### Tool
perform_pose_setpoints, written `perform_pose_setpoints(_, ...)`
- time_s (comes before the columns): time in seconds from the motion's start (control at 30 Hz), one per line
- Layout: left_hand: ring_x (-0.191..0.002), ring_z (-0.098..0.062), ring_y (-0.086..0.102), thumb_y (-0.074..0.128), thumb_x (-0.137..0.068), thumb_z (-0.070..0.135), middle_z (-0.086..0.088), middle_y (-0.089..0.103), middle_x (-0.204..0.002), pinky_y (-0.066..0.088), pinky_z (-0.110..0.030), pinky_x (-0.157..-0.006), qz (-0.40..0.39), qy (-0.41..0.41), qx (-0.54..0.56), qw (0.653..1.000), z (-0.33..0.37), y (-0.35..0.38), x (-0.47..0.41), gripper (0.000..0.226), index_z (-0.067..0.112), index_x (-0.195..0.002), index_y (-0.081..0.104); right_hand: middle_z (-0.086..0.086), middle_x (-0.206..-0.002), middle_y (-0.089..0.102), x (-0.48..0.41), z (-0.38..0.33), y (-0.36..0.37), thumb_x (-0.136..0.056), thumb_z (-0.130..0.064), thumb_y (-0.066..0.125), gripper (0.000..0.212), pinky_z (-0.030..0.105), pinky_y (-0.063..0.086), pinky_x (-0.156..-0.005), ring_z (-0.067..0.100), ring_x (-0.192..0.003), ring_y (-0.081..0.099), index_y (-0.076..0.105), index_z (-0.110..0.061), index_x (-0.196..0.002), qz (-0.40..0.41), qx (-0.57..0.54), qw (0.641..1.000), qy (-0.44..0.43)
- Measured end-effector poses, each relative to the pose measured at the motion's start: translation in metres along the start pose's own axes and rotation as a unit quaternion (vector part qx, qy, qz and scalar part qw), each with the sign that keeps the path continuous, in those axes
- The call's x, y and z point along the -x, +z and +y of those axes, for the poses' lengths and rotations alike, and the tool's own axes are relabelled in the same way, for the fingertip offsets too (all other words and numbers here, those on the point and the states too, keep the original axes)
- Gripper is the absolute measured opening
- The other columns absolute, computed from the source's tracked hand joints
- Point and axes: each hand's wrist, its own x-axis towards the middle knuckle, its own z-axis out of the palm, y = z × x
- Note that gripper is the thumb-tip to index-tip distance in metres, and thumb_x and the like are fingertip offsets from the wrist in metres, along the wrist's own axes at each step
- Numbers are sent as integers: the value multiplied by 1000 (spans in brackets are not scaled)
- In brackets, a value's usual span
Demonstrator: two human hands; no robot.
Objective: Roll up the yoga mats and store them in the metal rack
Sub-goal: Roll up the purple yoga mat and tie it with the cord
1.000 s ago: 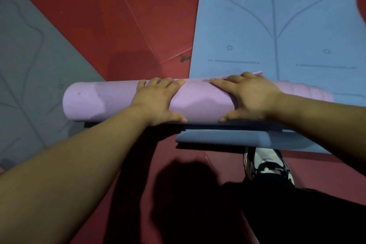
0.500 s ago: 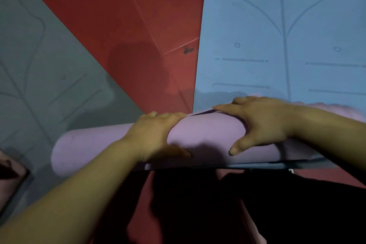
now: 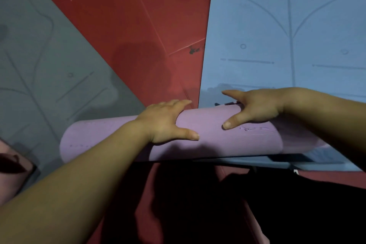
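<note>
We're pressing both hands down on top of the purple roll point(image 3: 213, 127). The left hand point(image 3: 165, 122) and right hand point(image 3: 257, 109) are lying splayed, palms down, fingers draped over the far side and thumbs spread on the near side, so we're pushing more than gripping. The roll is lying right in front of us, long axis running left to right, with the right end tilting a bit further away. Both hands are sitting near its middle, so neither is really closer. Its right part is resting on the near end of the flat blue mat point(image 3: 277, 25), and its left end is poking out over the grey mat point(image 3: 39, 61), with red floor point(image 3: 128, 16) between them. We're not seeing any brand or wording, just guide lines and small circles on the flat mats. The rack isn't showing.
</note>
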Motion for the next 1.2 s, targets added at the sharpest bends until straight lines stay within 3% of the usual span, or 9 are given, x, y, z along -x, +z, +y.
perform_pose_setpoints(0.1, -140, -22, 44, 42, -53, 102, 8, 43, -157, 38, -38, -111, -15, -10, 26, 999, 1, -3, 0, 119, 45, -154, 19, -3, -157, 42, -2, -3, -2, -59, -93, 54, 119, 36, 25, -121, 20, -144, 39, 17, -41, -159, 5, -10, 1000, 17)
perform_pose_setpoints(0.23, -130, -22, 52, 44, -54, 101, 10, 54, -145, 42, -38, -105, -10, -4, 33, 999, 4, -3, 4, 110, 45, -148, 29, -3, -151, 50, -15, -5, -8, -88, -83, 31, 80, 38, 27, -119, 20, -138, 45, 53, -30, -143, 56, -65, 996, 32)
perform_pose_setpoints(0.33, -125, -22, 52, 43, -56, 100, 10, 55, -141, 42, -40, -105, 14, 8, 15, 1000, 8, 3, 14, 104, 45, -144, 33, 2, -154, 47, -26, -7, -12, -95, -76, 27, 76, 39, 26, -119, 24, -141, 42, 54, -23, -143, 67, -49, 994, 67)
perform_pose_setpoints(0.53, -127, -21, 50, 42, -55, 101, 11, 52, -143, 39, -42, -108, 62, -4, -17, 998, 13, 18, 26, 108, 47, -147, 28, 3, -150, 51, -23, -12, -6, -97, -74, 20, 76, 40, 27, -118, 24, -137, 46, 66, -25, -132, 7, 11, 997, 73)
perform_pose_setpoints(0.73, -141, -17, 38, 41, -53, 101, 13, 37, -157, 30, -41, -116, 79, 5, -24, 997, 17, 19, 29, 119, 41, -155, 24, 8, -148, 53, -11, -18, 0, -92, -79, 29, 82, 37, 33, -111, 27, -136, 47, 60, -17, -137, 53, 32, 996, 64)
perform_pose_setpoints(0.87, -140, -16, 41, 43, -54, 100, 12, 39, -157, 32, -39, -116, 74, 5, -18, 997, 17, 20, 29, 119, 41, -156, 23, 2, -153, 47, -7, -17, 1, -85, -85, 35, 87, 40, 29, -114, 23, -140, 43, 50, -24, -145, 23, -8, 998, 50)
perform_pose_setpoints(1.0, -138, -20, 42, 41, -55, 99, 11, 41, -154, 34, -40, -114, 69, 4, -23, 997, 16, 19, 29, 118, 41, -156, 22, -5, -158, 39, -3, -12, -1, -60, -93, 52, 115, 41, 23, -122, 20, -145, 36, 29, -35, -157, -23, -32, 999, 28)
perform_pose_setpoints(1.07, -138, -19, 41, 40, -54, 100, 11, 40, -154, 34, -41, -114, 69, 1, -31, 997, 17, 20, 30, 119, 41, -156, 21, -5, -158, 40, -2, -12, 1, -56, -88, 61, 121, 39, 24, -122, 18, -144, 37, 22, -37, -159, -49, -16, 998, 22)
perform_pose_setpoints(1.2, -138, -19, 39, 39, -56, 100, 10, 38, -153, 32, -43, -113, 82, -4, -46, 996, 18, 24, 34, 119, 40, -157, 20, -9, -143, 50, 1, -17, 1, -69, -69, 77, 108, 29, 34, -114, 14, -132, 48, 27, -33, -158, -71, -10, 997, -3)
